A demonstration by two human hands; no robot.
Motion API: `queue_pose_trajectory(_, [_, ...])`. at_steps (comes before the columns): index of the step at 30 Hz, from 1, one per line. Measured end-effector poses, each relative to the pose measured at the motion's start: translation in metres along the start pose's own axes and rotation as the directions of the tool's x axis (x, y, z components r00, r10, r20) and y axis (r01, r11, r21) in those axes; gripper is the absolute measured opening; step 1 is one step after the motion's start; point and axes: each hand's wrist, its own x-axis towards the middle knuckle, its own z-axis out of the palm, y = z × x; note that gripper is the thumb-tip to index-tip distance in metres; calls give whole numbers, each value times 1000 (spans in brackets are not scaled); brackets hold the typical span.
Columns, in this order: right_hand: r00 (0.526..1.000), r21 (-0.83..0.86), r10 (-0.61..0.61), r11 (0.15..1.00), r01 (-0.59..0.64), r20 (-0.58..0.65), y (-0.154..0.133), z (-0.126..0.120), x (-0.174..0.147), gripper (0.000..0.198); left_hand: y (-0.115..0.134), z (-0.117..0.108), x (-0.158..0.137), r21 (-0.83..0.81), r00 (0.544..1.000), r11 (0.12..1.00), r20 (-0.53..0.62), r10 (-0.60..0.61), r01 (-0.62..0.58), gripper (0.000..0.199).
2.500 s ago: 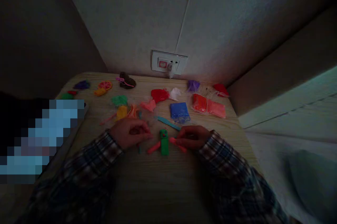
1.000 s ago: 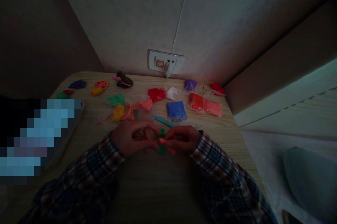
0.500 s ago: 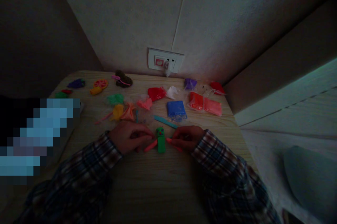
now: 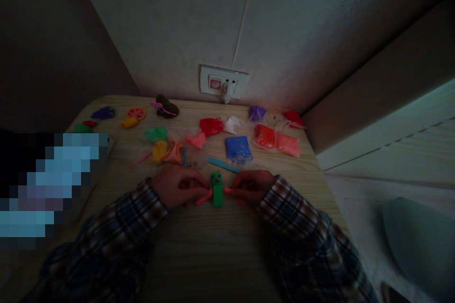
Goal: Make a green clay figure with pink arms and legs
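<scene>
Right hand (image 4: 254, 186): grip pinched on pink piece (image 4: 228, 190); left hand (image 4: 180, 186): fingertips at pink strip (image 4: 204, 197), pinch or mere touch unclear in dim light; green figure (image 4: 218, 194): on worktop (image 4: 213, 255), between hands; turquoise tool (image 4: 223, 165), blue packet (image 4: 239, 148): just beyond

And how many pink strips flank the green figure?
2: one pink strip at its left, by the left hand; a second strip at its right, in the right hand, partly hidden.

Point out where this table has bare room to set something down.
Bare wood shows on the table between the left sleeve and right sleeve, below the green figure; a smaller patch lies between the right sleeve and salmon packet. Crowded: beyond the left hand, around the yellow lump.
</scene>
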Motion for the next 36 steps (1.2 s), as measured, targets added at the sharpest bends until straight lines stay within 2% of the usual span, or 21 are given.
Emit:
queue_pose_trajectory(6, [1000,-19,-12,1000,12,11,0,0,0,44,-1,6,2,-91,998,994,21,-56,58,24])
queue_pose_trajectory(17, [1000,-27,-29,999,29,10,1,0,1,45,-2,11,2,-97,998,994,-41,-56,52,18])
queue_pose_trajectory(25, [999,-49,-50,998,50,-6,-1,-1,-1,44,-5,11,4,-31,1000,1000,-9,3,-3,24])
queue_pose_trajectory(36, [1000,-27,-14,1000,14,2,-4,-1,-1,44,2,10,2,-5,999,999,-5,-53,53,24])
